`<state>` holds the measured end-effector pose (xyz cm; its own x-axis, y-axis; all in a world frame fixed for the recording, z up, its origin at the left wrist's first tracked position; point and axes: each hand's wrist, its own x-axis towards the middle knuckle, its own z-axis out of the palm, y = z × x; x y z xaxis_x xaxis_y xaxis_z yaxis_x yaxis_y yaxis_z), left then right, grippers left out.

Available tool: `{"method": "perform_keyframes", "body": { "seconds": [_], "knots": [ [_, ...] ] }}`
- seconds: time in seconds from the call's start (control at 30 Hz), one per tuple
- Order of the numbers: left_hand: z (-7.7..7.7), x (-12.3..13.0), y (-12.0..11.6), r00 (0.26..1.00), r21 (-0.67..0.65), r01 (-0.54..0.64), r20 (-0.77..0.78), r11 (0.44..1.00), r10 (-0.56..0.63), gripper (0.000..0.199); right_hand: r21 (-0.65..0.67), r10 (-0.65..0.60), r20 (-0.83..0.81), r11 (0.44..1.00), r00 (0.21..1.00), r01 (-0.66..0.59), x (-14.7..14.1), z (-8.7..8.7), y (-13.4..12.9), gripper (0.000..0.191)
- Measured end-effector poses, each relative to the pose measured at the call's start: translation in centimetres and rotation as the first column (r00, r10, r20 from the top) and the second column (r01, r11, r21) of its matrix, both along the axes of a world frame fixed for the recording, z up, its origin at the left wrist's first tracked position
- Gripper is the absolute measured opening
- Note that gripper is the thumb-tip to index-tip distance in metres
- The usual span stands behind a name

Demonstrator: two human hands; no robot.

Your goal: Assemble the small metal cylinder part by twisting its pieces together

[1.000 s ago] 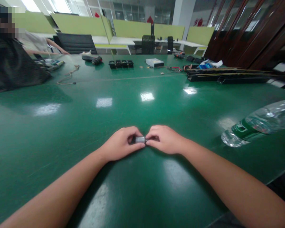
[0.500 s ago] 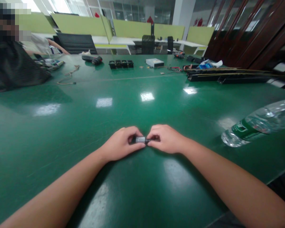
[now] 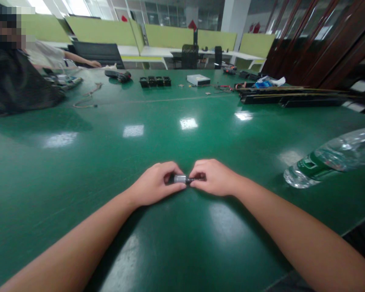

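A small cylinder point(image 3: 179, 179), silver with dark ends, lies level between my two hands just above or on the green table point(image 3: 158, 150). My left hand point(image 3: 155, 183) grips it from the left, thumb below and fingers curled over the top. At its narrow dark right end, the thumb and fingertips of my right hand point(image 3: 211, 177) are pinched together. My right palm hides whatever lies further along that end. Between the two hands' fingertips there is a small gap.
A clear plastic bottle point(image 3: 319, 164) lies on its side at the right. Along the far side are a black four-part block point(image 3: 155, 82), a white box point(image 3: 198, 80), a cable point(image 3: 88, 97) and long black strips point(image 3: 295, 97). A person point(image 3: 48, 54) is at the far left.
My right hand has shifted very slightly to the right; my left hand and the cylinder look unmoved. The person's arm at the far left reaches further right.
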<state>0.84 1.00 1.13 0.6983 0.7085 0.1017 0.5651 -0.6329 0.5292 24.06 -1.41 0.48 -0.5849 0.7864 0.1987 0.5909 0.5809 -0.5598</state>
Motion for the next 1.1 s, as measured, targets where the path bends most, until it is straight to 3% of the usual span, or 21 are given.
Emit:
{"method": "perform_keyframes", "body": {
  "seconds": [1.1],
  "knots": [
    [0.1, -0.1, 0.0, 1.0, 0.006, 0.009, 0.018, 1.0, -0.009, 0.027, -0.076, 0.005, 0.067, 0.997, 0.998, 0.0, 1.2, 0.6, 0.3, 0.014]
  ]
}}
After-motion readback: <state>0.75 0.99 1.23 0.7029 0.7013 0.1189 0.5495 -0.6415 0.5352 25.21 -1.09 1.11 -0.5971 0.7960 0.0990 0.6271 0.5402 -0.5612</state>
